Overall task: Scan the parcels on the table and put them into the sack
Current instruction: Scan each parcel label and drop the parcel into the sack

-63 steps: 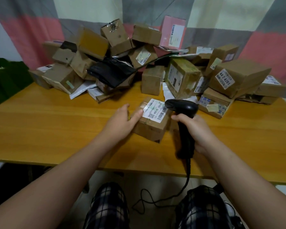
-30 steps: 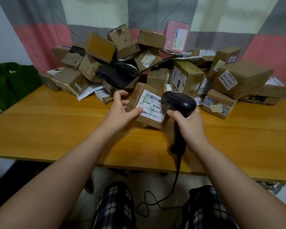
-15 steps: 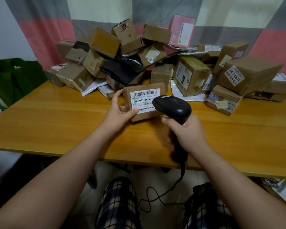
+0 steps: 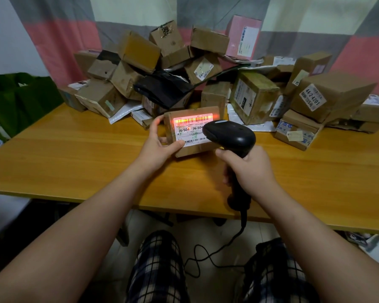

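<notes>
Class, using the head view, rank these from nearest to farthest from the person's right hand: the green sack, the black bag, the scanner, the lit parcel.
1. scanner: gripped in the right hand itself.
2. lit parcel: just to the left, held by the left hand.
3. black bag: farther back, left of centre.
4. green sack: far left, off to the side.

Printed twice on the white label (image 4: 190, 130) of the parcel (image 4: 195, 150) gripped in the left hand (image 4: 159, 147): "J6-S04". Far right of that hand, on the sticker (image 4: 312, 97) of a large box (image 4: 341, 90): "44-2-4201".
</notes>
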`<state>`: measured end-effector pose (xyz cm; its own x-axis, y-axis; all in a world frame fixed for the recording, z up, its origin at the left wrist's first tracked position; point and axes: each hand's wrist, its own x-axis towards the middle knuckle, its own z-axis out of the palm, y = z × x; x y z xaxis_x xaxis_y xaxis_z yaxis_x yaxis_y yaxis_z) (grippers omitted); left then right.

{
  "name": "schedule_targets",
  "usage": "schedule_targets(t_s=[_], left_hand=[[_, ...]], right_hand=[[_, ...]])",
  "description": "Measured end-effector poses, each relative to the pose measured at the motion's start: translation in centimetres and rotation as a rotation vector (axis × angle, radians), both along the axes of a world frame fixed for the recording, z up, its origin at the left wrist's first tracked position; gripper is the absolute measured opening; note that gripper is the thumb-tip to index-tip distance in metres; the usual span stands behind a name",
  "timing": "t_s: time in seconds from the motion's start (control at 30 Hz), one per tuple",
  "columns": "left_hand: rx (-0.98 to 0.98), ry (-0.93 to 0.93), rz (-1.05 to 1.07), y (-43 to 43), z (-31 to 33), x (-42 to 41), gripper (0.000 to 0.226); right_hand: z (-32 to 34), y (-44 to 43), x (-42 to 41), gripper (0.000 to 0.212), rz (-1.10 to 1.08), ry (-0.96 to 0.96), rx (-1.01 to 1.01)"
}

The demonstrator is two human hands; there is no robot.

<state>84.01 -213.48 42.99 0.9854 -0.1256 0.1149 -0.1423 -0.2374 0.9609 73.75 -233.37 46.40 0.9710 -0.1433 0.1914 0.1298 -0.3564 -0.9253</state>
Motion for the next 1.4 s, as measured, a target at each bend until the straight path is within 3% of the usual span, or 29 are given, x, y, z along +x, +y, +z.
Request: schedule_targets(t_s=[0.57,0.83,0.97,1.2,1.3,1.4], left_hand=[[-0.067,-0.059,0.001,-0.8,-0.5,0.4,0.085],[-0.15,-0.191,0.082,3.6,0.2,-7.3,0.083],[-0.14,-0.23,0.299,10.5,-0.4,-15.3,0.084],[-0.014,-0.16,0.888,21.9,-3.0,-29.4,0.084],[0.024,-0.099,1.066,25.2,-4.7,-33.6,0.086],[0.079,-0.015,1.22,27.9,-7.6,-36.5,0.087]], right_hand=[[-0.4,-0.7,-2.3,0.023,-0.023,-0.04,0.04],[-0.6,3.1,-3.3,0.023,0.173,-0.064,0.077],[-1.4,9.9,-4.1,0.019,0.424,0.008,0.111],[-4.8,22.8,-6.6,0.018,0.825,0.187,0.064],[-7.0,26.9,-7.3,0.038,0.894,0.242,-0.033],[-9.3,29.8,-8.4,0.042,0.937,0.242,-0.038]])
